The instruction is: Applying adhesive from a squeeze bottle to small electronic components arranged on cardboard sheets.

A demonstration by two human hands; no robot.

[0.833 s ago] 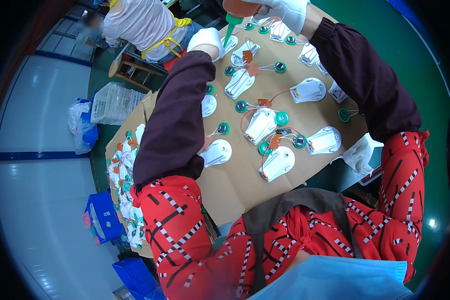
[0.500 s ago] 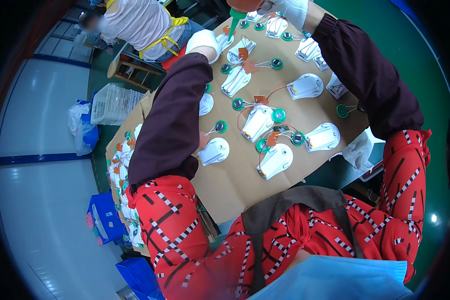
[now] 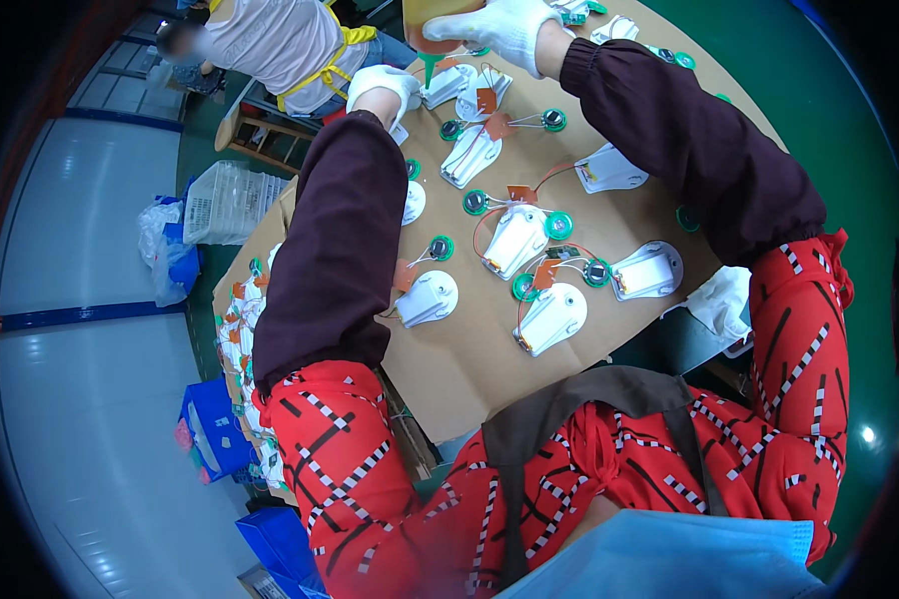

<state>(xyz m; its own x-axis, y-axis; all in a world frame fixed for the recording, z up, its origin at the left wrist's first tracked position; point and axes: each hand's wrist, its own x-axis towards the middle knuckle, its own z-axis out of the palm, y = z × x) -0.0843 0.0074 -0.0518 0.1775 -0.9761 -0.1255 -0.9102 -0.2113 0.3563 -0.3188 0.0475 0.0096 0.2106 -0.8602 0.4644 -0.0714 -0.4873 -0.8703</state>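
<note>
Looks like the aiming step: right hand [image 3: 504,30] wrapped round the upturned bottle [image 3: 428,10], nozzle [image 3: 430,66] down by a far shell [image 3: 451,84], left hand [image 3: 384,86] nearby (can't tell its grip), so steady aim's needed next.

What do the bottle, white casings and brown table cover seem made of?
Bottle: probably plastic, smooth, with a yellowish, seemingly see-through part.
White casings: likely hard moulded plastic, smooth, slightly glossy, with rounded ends.
Brown table cover: perhaps cardboard or heavy paper, matt and plain brown.

Amber btl [image 3: 416,22] w/ green nozzle [image 3: 430,67], inverted, tip at white plastic hsg [image 3: 453,84] lying flat, contact unclear.
</note>
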